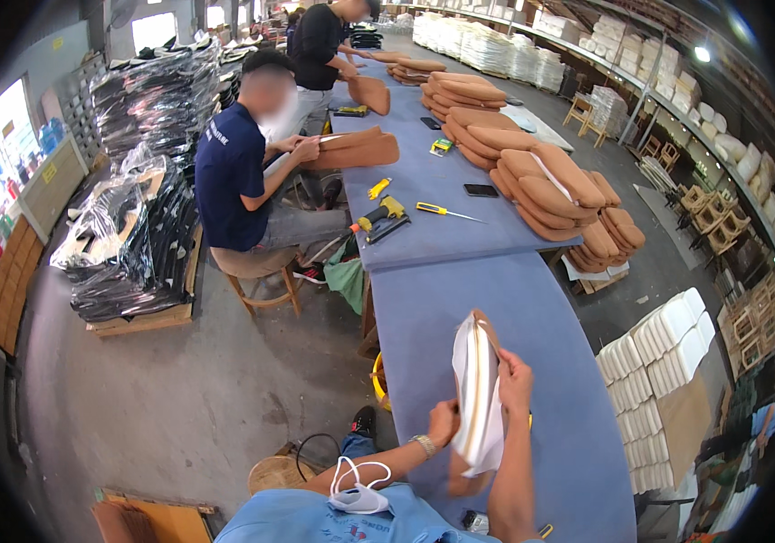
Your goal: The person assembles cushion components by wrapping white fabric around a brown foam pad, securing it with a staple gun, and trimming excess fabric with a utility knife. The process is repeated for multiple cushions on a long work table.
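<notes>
Upright over the near end of the blue table I hold a brown cushion cover (487, 328), its white lining (489, 443) facing me. A gold-brown line like a zipper (480, 398) runs down its middle. My left hand (443, 423) is closed on the cover's lower left edge, a watch on that wrist. Higher up, my right hand (515, 380) pinches the right edge. Whether the cover has a filling inside cannot be seen. Part of a small yellow tool (546, 531) shows beside my right forearm.
A yellow staple gun (384, 217), a screwdriver (449, 212) and a phone (481, 190) lie on the blue table (460, 281). Stacked brown cushions (546, 195) line its right side. A seated co-worker (247, 172) handles a brown cushion (351, 149) at the left edge; another stands beyond.
</notes>
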Action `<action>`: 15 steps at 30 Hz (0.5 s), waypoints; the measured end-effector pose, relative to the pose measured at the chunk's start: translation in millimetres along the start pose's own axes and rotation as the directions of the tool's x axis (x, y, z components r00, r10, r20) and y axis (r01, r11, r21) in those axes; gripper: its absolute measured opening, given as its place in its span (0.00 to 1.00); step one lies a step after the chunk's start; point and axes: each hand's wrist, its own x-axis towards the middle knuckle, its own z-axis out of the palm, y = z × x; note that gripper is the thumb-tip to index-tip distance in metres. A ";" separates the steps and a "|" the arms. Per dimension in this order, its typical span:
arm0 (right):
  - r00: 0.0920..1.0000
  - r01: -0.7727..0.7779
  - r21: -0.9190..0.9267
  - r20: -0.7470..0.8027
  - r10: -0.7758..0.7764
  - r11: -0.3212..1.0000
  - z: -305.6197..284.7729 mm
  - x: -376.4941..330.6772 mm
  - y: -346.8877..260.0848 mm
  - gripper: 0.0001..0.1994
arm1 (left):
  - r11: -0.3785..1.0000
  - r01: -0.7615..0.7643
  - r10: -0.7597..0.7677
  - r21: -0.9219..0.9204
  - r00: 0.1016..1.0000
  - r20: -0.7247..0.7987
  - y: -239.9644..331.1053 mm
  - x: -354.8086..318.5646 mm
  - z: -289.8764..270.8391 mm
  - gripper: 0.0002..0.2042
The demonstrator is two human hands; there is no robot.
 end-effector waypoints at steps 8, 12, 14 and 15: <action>0.932 -0.090 0.289 0.361 -0.021 0.953 -10.4 -20.1 -169.3 0.18 | 0.969 -0.126 0.096 0.211 0.984 0.147 -18.8 19.8 -35.9 0.13; 0.631 0.774 -0.047 -0.035 -0.775 0.632 -152.6 -84.7 -134.7 0.08 | 0.993 0.076 -0.084 0.095 0.993 0.080 -90.4 -16.2 -112.0 0.13; 0.543 0.833 0.003 -0.191 -0.818 0.553 -181.0 -132.0 -138.2 0.08 | 0.957 0.265 -0.271 0.118 0.962 0.037 -111.0 -38.7 -145.5 0.13; 0.558 0.829 0.086 -0.213 -0.802 0.553 -168.7 -145.1 -152.0 0.08 | 0.932 0.328 -0.332 0.156 0.943 0.001 -117.5 -45.1 -156.5 0.12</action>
